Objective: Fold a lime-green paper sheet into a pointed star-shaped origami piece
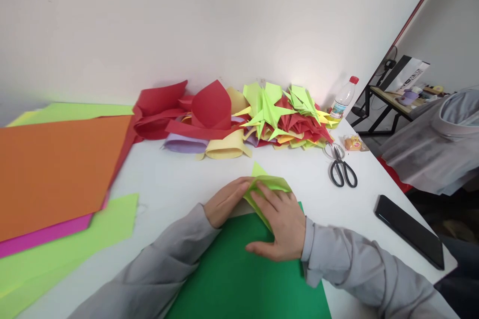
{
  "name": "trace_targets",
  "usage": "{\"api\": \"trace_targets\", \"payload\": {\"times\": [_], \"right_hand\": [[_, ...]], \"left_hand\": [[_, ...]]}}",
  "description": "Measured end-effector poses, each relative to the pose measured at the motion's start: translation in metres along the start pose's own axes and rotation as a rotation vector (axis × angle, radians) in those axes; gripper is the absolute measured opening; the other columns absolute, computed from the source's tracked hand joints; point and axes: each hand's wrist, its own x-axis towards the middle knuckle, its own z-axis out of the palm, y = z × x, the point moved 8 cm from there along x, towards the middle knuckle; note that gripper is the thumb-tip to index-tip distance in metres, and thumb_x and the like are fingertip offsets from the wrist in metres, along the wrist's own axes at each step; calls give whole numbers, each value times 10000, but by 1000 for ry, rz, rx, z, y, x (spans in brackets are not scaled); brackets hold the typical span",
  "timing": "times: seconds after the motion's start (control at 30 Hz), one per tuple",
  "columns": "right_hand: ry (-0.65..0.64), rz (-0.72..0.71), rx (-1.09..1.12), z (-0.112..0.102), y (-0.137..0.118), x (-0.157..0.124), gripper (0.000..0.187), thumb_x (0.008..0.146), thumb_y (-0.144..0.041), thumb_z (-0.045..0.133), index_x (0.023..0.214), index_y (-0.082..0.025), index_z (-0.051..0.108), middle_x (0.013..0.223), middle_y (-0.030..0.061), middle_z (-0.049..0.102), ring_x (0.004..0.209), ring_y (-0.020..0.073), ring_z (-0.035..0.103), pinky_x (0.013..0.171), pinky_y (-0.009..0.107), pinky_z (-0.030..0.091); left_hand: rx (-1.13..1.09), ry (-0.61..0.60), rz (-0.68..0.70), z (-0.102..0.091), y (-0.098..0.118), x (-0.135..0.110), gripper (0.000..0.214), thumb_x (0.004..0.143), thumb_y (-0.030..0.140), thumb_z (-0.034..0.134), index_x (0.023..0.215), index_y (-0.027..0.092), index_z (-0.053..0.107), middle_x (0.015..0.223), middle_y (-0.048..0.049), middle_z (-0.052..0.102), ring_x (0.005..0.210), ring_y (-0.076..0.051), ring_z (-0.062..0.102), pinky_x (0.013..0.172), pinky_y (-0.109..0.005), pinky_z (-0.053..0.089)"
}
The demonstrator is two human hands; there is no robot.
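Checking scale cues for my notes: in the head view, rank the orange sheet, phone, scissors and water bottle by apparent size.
1. orange sheet
2. phone
3. scissors and water bottle look alike; the bottle stands farther back, so no ranking.

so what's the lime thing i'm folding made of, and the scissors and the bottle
The lime folded piece looks like thin matte paper, going by its sharp creases and flat points. The scissors are black all over, probably dark-finished metal, though the handle loops may be coated. The bottle is clear, likely plastic, with a red cap.
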Motion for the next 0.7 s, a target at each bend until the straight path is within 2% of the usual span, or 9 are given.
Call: {"api": "trace_targets", "payload": {"times": [0.13,0.27,0.4,0.6,0.7], "right_hand": [[21,19,3,-1,1,-1,924,770,-743,450,1444,-131,293,1511,213,255,1110,335,503,879,476,401],[55,19,10,-3,2,-1,900,797,-728,421,1438,-108,298,1512,230,239,1095,329,521,858,469,419],[66,12,4,-3,2,-1,867,802,-704,446,1412,-97,342,1492,223,292,1117,325,502,882,461,413],[61,-27,-11,0,-1,-1,781,807,-707,437,1327,-124,454,1384,184,468,1096,317,500,895,449,390],[43,-42,7,0,-2,1,760,820,-709,405,1331,-149,440,1282,154,562,1118,306,496,909,441,385]], "left_hand": [[36,17,-6,-1,-2,0,508,969,462,262,1175,136,593,1231,-83,624,1176,-239,543,1072,-398,378],[104,-30,97,3,11,-1,583,950,548,222,1188,174,602,1266,-84,611,1199,-249,522,1082,-416,353],[149,-38,102,3,17,-8,515,916,534,375,1237,175,558,1256,-94,619,1126,-261,575,1005,-397,433],[242,112,69,-3,6,-31,444,918,419,415,1254,156,537,1239,-121,624,1106,-259,595,962,-372,483],[377,236,89,-6,2,-42,425,920,388,409,1259,166,540,1222,-111,633,1114,-241,596,982,-368,480]]}}
